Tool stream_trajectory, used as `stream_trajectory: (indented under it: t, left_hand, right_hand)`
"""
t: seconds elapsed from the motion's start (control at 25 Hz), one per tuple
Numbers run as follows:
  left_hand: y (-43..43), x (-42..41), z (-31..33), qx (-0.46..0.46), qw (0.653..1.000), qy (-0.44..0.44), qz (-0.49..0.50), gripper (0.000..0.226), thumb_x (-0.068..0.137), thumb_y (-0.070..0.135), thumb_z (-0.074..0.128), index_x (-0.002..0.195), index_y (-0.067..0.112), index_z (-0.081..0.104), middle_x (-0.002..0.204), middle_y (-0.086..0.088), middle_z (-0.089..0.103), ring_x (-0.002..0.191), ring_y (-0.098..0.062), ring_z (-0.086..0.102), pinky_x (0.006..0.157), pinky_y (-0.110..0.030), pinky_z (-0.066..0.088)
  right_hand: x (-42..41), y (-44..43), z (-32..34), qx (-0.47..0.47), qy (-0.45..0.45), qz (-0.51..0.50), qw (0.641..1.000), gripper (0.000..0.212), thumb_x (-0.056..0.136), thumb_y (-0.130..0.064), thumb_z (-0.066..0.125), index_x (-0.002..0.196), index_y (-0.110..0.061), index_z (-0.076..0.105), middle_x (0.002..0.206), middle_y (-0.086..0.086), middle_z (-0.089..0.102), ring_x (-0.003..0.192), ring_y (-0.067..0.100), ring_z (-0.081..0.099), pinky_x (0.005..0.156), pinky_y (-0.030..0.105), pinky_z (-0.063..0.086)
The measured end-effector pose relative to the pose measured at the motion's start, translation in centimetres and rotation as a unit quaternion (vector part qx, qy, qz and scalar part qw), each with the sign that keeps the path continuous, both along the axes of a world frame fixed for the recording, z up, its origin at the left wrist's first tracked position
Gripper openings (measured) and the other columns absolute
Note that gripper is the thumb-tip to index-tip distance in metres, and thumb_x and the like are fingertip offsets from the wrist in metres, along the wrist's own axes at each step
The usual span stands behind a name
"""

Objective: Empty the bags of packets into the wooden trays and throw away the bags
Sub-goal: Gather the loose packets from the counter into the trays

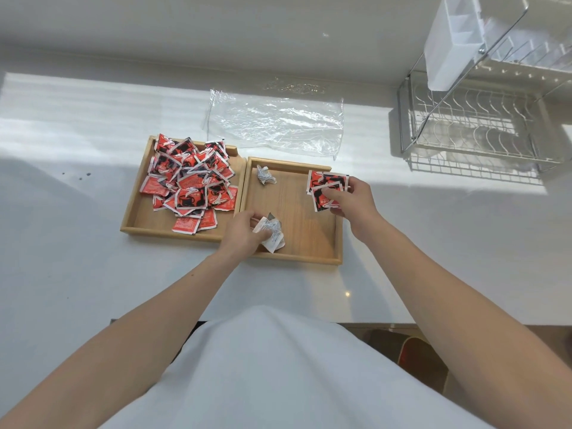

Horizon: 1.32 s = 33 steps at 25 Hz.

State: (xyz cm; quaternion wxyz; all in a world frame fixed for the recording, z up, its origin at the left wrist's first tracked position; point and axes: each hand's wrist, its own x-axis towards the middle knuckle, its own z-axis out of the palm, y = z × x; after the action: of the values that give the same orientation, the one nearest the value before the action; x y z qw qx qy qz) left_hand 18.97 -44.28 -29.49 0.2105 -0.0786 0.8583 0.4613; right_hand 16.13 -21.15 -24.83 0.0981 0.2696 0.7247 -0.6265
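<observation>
Two wooden trays lie side by side on the white counter. The left tray holds a heap of several red packets. The right tray has a small crumpled white packet near its far left corner. My left hand grips a crumpled white packet at the right tray's near left side. My right hand holds a few red packets over the tray's far right corner. An empty clear plastic bag lies flat behind the trays.
A metal dish rack with a white plastic box stands at the back right. The counter's front edge runs just below my arms, with a wall behind the counter.
</observation>
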Motion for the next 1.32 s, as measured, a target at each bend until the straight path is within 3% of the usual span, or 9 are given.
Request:
stream_trajectory:
  t: [0.24,0.44,0.56,0.72,0.84,0.92,1.08,1.16,1.32]
  left_hand:
    - [-0.2,-0.7,-0.1,-0.053,0.997,0.032,-0.050,0.041,0.088,0.010,0.069,0.127,0.006,0.059,0.120,-0.010,0.066,0.108,-0.024,0.062,0.094,-0.036,0.050]
    - [-2.2,-0.5,0.8,-0.027,0.998,0.057,0.032,0.039,0.088,0.012,0.065,0.127,0.009,0.058,0.112,-0.006,0.065,0.093,-0.017,0.060,0.083,-0.029,0.050]
    - [-5.2,-0.1,1.2,-0.006,0.994,0.064,0.086,0.029,0.090,0.011,0.060,0.119,0.013,0.061,0.106,-0.003,0.067,0.089,-0.014,0.062,0.078,-0.026,0.052]
    - [-10.0,0.7,1.4,-0.022,0.987,0.101,0.126,0.022,0.090,0.010,0.062,0.111,0.015,0.063,0.106,0.000,0.066,0.086,-0.004,0.060,0.070,-0.008,0.045]
    - [-13.3,1.3,1.1,-0.085,0.978,0.125,0.142,0.026,0.087,0.011,0.065,0.113,0.015,0.062,0.114,-0.004,0.058,0.093,-0.013,0.056,0.079,-0.023,0.046]
    - [-15.5,1.7,0.6,-0.133,0.975,0.128,0.124,0.038,0.085,0.014,0.069,0.121,0.016,0.058,0.126,-0.011,0.050,0.109,-0.019,0.049,0.086,-0.023,0.038]
    - [-16.1,2.2,-0.4,-0.189,0.976,0.067,0.087,0.082,0.082,0.022,0.077,0.149,0.015,0.029,0.155,-0.021,0.018,0.143,-0.037,0.019,0.111,-0.043,0.030]
    - [-16.0,2.2,-0.8,-0.195,0.976,0.052,0.078,0.091,0.083,0.025,0.076,0.153,0.015,0.018,0.158,-0.022,0.010,0.145,-0.038,0.015,0.113,-0.048,0.028]
    - [-20.4,1.4,-1.2,-0.186,0.981,0.059,0.020,0.089,0.084,0.028,0.074,0.152,0.013,0.018,0.153,-0.022,0.019,0.140,-0.039,0.024,0.110,-0.047,0.033]
  right_hand:
    - [-0.1,-0.4,-0.5,0.010,-0.007,0.008,1.000,0.020,0.086,-0.011,0.072,0.102,-0.019,0.063,0.093,-0.003,0.070,0.083,0.012,0.069,0.066,0.025,0.055]
    - [-0.7,-2.0,-1.1,0.017,-0.016,0.038,0.999,0.027,0.086,-0.012,0.073,0.110,-0.016,0.063,0.105,0.003,0.068,0.092,0.016,0.069,0.072,0.028,0.057]
    - [-1.2,-4.3,-1.4,0.027,-0.015,0.069,0.997,0.023,0.084,-0.013,0.075,0.097,-0.025,0.061,0.099,-0.001,0.068,0.090,0.016,0.069,0.076,0.031,0.058]
    - [-1.8,-9.2,-2.0,0.000,-0.035,0.125,0.992,0.023,0.084,-0.014,0.076,0.099,-0.025,0.064,0.091,-0.004,0.072,0.074,0.008,0.072,0.058,0.021,0.055]
    - [-2.4,-13.3,-2.5,0.029,-0.037,0.197,0.979,0.025,0.082,-0.014,0.078,0.104,-0.018,0.065,0.089,-0.003,0.073,0.070,0.007,0.072,0.051,0.017,0.051]
    - [-2.6,-15.8,-2.7,0.044,-0.029,0.239,0.970,0.022,0.082,-0.015,0.078,0.098,-0.022,0.065,0.090,-0.006,0.073,0.072,0.004,0.070,0.053,0.016,0.051]
    - [-2.4,-16.3,-3.6,0.086,-0.020,0.296,0.951,0.033,0.080,-0.015,0.079,0.112,-0.014,0.068,0.104,-0.001,0.074,0.093,0.014,0.071,0.087,0.038,0.058]
    - [-2.3,-16.0,-4.0,0.128,-0.021,0.322,0.938,0.039,0.081,-0.017,0.079,0.117,-0.013,0.065,0.108,0.001,0.073,0.096,0.017,0.069,0.091,0.041,0.056]
    - [-1.1,-20.2,-3.7,0.239,0.010,0.322,0.916,0.041,0.083,-0.027,0.075,0.119,-0.017,0.057,0.114,0.000,0.069,0.101,0.019,0.065,0.086,0.038,0.054]
